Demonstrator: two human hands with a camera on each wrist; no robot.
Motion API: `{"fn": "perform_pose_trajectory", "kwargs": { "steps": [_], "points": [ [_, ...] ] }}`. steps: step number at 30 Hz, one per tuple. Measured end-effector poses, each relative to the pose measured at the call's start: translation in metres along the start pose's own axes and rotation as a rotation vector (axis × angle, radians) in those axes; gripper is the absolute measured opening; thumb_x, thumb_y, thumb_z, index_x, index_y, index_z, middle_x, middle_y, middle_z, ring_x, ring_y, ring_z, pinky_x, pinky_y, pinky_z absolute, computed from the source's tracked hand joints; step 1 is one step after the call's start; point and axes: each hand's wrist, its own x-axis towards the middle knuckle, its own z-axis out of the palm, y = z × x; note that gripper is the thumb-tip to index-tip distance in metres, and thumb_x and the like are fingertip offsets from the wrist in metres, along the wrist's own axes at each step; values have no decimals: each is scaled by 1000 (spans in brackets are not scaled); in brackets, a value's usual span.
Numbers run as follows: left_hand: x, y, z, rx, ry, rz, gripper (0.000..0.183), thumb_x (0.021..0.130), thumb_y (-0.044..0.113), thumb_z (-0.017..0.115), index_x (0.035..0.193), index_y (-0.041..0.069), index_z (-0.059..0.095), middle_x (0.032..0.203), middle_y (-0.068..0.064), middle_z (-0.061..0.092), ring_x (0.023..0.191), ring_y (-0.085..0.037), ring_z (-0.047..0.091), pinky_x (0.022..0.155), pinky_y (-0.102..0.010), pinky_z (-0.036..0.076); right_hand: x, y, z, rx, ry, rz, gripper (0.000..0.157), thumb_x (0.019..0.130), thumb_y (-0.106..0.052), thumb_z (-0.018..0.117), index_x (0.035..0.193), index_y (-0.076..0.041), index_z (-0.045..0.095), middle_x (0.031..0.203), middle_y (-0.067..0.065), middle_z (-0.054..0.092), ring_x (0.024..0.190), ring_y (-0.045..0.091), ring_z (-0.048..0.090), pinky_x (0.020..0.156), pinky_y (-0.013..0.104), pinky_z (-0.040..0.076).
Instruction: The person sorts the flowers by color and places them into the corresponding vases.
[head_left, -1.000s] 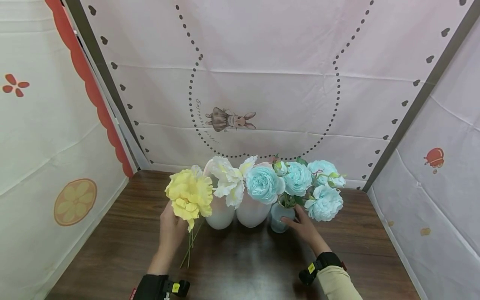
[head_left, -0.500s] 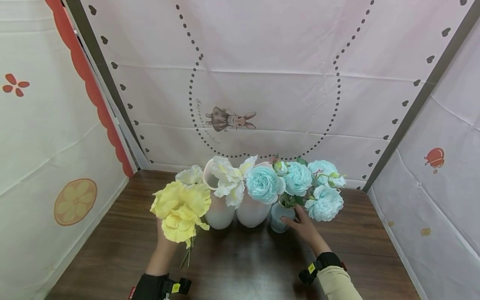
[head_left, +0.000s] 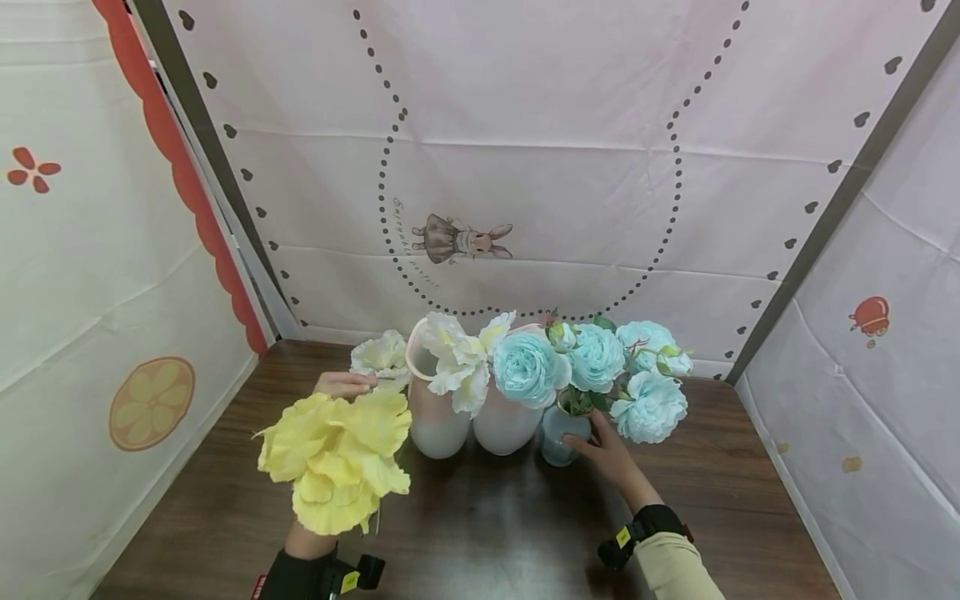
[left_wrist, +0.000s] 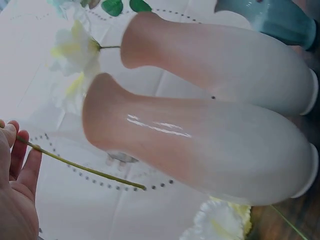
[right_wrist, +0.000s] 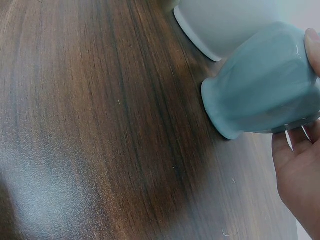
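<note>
My left hand (head_left: 345, 384) pinches the thin green stem (left_wrist: 90, 172) of a yellow flower (head_left: 341, 458), whose big bloom covers most of that hand in the head view. In the left wrist view the stem's free end points toward the nearer pink-and-white vase (left_wrist: 200, 145), apart from its mouth. Beside it stands a second pink-and-white vase (head_left: 506, 423), with a white flower (head_left: 453, 358) leaning out of it. My right hand (head_left: 606, 448) grips a small blue vase (right_wrist: 267, 80) standing on the table. Blue flowers (head_left: 596, 357) rise from that vase.
Another white flower (head_left: 381, 357) lies on the brown wooden table (head_left: 480, 533), left of the vases. Printed cloth walls (head_left: 525, 167) enclose the table's back and both sides.
The yellow flower has come nearer and to the left, its bloom tipping toward me as my left hand lifts it off the table. My right hand stays on the blue vase.
</note>
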Motion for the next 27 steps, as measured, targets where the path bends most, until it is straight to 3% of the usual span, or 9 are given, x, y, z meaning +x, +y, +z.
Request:
{"fn": "perform_pose_trajectory", "kwargs": {
  "steps": [1,3,4,7,10,12,22,26,27],
  "points": [
    [1,-4,-3,153,30,71,26,102,7,53,121,15,70,122,8,70,115,-1,63,101,-9,44,0,0,0,2,0,-2,73,100,-29,61,158,-17,20,165,15,21,154,37,18,122,62,20],
    [-1,-9,-13,185,-20,48,28,102,6,52,121,18,69,124,12,69,117,2,62,102,-8,43,1,0,0,-2,-1,-5,73,100,-29,61,158,-17,20,166,14,21,154,37,18,122,62,20],
    [-4,-10,-15,237,3,45,25,102,7,54,117,17,71,121,12,70,116,2,63,101,-9,45,1,0,0,-3,1,-5,72,100,-29,61,158,-18,20,166,14,21,154,37,18,122,62,20],
    [-10,-10,-6,414,146,52,18,99,5,58,93,5,75,108,7,74,108,0,67,96,-14,51,1,0,0,-7,5,0,72,100,-30,61,158,-18,21,166,14,21,154,37,18,121,63,20],
    [-10,-5,11,522,278,62,24,95,-1,62,75,-14,61,92,-9,71,100,-7,70,91,-22,57,1,0,0,-9,3,-1,71,100,-30,61,157,-18,21,165,14,22,154,37,18,121,63,20],
    [-6,0,19,538,303,53,27,94,-3,61,74,-19,54,87,-16,67,100,-9,70,91,-24,57,1,0,0,-3,2,0,71,100,-29,61,157,-19,21,165,14,22,154,37,17,122,63,19],
    [14,10,41,508,287,68,26,94,-1,63,75,-16,56,85,-20,66,96,-14,70,89,-25,57,0,0,0,0,-2,18,74,100,-31,61,159,-18,18,166,15,19,154,38,14,122,63,18],
    [24,5,40,513,221,106,24,96,3,63,78,-13,59,87,-17,68,95,-14,69,87,-21,57,0,0,0,3,-2,16,74,100,-30,61,159,-18,17,167,14,18,155,38,13,122,63,17],
    [30,2,35,466,141,136,19,97,6,62,86,-8,65,95,-15,71,100,-11,69,90,-19,56,0,1,0,5,-3,12,74,100,-30,61,159,-18,17,167,14,18,155,38,13,122,63,17]
  ]
}}
